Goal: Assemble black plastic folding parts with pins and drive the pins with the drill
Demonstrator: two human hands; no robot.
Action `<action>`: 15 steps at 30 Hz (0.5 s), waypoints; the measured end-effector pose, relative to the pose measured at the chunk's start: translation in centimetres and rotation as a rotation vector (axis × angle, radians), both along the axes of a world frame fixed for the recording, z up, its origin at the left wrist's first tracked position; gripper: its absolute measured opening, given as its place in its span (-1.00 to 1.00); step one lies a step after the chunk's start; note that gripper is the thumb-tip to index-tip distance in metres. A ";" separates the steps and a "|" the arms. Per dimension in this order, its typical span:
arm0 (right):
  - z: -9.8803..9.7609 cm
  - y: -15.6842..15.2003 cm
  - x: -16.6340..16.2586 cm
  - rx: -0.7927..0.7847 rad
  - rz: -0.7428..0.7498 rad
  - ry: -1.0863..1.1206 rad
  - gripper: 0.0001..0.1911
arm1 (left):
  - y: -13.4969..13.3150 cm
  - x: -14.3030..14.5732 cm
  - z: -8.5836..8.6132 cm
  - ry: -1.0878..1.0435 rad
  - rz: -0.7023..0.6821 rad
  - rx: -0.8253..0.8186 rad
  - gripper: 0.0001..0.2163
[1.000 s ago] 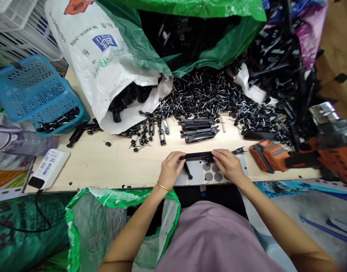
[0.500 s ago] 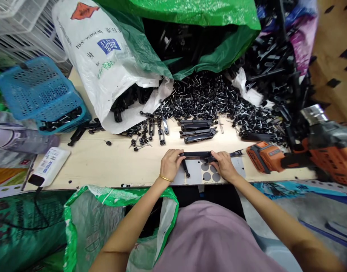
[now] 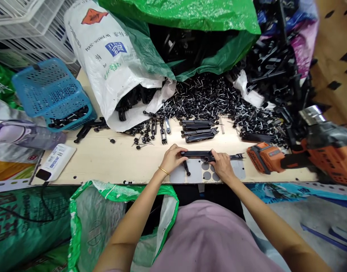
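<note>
- Nearest, a light purple shirt (image 3: pixel 213 238) is worn by the person, and an open bag (image 3: pixel 73 223) with a green rim is seen just below the table's front edge.
- Near the front of the pale table (image 3: pixel 128 162), a black bar (image 3: pixel 196 153) is held level, left to right, above a grey plate (image 3: pixel 196 174).
- Its left end is pinched between thumb and fingers of the left hand (image 3: pixel 173 159); its right end is gripped by the right hand (image 3: pixel 222 166).
- A forked black piece (image 3: pixel 237 156) is seen sticking out to the right past the right hand; whether it is also held cannot be told.
- Below the bar, a short black rod (image 3: pixel 187 169) is seen over the plate.
- To the right, an orange power drill (image 3: pixel 332 158) is laid down.
- Beyond the bar, black pieces (image 3: pixel 198 130) are lined up beside a thin spring (image 3: pixel 222 125).
- Farther back, black-headed pins (image 3: pixel 201 96) are heaped between a white sack (image 3: pixel 96 56) and more black parts (image 3: pixel 271 60).
- Behind them, a green bag (image 3: pixel 190 13) is filled with dark parts.
</note>
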State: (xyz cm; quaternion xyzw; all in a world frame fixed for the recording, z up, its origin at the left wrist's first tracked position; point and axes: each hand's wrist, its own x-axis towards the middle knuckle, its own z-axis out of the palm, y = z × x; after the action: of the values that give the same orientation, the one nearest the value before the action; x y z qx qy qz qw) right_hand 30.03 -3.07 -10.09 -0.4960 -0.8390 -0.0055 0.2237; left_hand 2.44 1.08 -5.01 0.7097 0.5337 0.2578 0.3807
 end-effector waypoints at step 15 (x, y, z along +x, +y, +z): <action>0.0 0.4 1.2 -0.064 0.122 -0.014 -0.35 | -1.3 4.1 -2.2 0.094 0.253 0.107 -0.56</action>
State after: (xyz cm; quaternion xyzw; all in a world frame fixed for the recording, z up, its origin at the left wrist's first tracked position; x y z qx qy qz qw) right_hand 31.24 -2.67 -10.04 -0.4508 -0.8689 0.0316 0.2018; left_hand 6.54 -0.26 -7.25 0.6672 0.6217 0.2987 0.2813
